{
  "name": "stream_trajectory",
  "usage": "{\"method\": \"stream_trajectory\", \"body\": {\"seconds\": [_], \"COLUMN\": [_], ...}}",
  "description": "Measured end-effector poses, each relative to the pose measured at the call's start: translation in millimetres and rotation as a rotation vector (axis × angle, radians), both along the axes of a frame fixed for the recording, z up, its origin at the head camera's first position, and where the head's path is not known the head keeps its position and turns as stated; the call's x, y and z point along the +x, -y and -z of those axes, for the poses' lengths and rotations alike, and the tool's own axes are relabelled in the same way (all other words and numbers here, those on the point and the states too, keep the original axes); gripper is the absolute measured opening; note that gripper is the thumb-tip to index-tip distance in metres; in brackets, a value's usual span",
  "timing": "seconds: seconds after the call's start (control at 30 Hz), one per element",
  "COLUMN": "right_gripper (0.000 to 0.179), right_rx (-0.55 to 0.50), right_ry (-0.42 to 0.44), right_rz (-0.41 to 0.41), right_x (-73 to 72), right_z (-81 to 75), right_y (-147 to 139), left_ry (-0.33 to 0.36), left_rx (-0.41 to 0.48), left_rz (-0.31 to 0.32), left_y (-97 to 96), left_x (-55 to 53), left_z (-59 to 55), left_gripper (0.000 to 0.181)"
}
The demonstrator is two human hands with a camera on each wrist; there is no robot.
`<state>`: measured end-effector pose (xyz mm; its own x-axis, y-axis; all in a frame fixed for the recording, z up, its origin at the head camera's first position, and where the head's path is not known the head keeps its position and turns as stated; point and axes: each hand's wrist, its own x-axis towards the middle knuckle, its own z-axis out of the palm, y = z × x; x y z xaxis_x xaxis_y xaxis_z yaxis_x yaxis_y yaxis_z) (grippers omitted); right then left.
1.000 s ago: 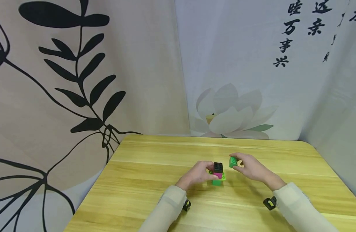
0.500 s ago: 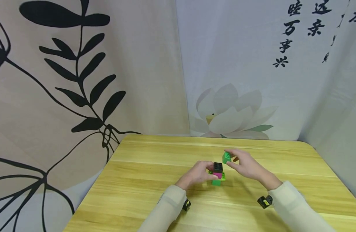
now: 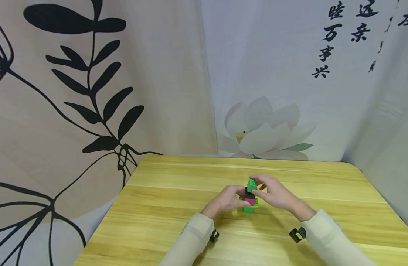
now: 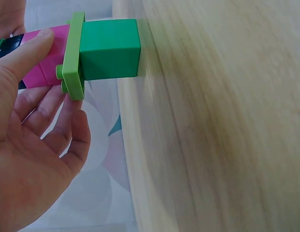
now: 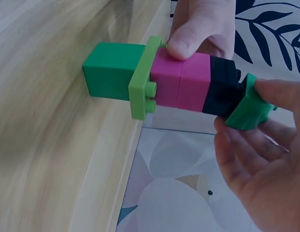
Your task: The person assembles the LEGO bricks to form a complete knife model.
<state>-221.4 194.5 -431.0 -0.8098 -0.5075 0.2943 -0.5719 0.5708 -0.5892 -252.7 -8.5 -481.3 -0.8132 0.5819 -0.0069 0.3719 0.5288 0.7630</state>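
Note:
A small tower of toy building bricks stands on the table. Its base is a green brick [image 5: 113,70], topped by a flat lime-green plate [image 4: 73,58]. Above the plate come two magenta bricks [image 5: 181,79], then a black brick [image 5: 220,84]. My left hand [image 3: 226,199] grips the tower at the magenta part, thumb on the near side and fingers behind. Between thumb and fingers, my right hand [image 3: 274,193] pinches a sloped green brick [image 5: 249,104]. That brick sits tilted right at the studs of the black one.
The wooden table [image 3: 170,184] reaches back to a printed curtain [image 3: 170,74] with black leaves and a pale lotus. A small black device [image 3: 298,234] is strapped at the right wrist, and another [image 3: 214,235] at the left.
My right hand has moved left with the green brick, from beside the tower to its top, rising briefly and then lowering. The left hand has kept its grip in place.

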Motion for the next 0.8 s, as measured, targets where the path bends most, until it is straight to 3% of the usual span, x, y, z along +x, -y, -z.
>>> {"method": "stream_trajectory", "body": {"seconds": [0.8], "right_gripper": [0.049], "right_rx": [0.108], "right_ry": [-0.139], "right_rz": [-0.029], "right_x": [2.2], "right_z": [-7.1], "right_y": [6.5], "left_ry": [-0.033], "left_rx": [0.008], "left_rz": [0.029], "left_y": [0.8], "left_x": [0.3], "left_z": [-1.8], "left_gripper": [0.016]}}
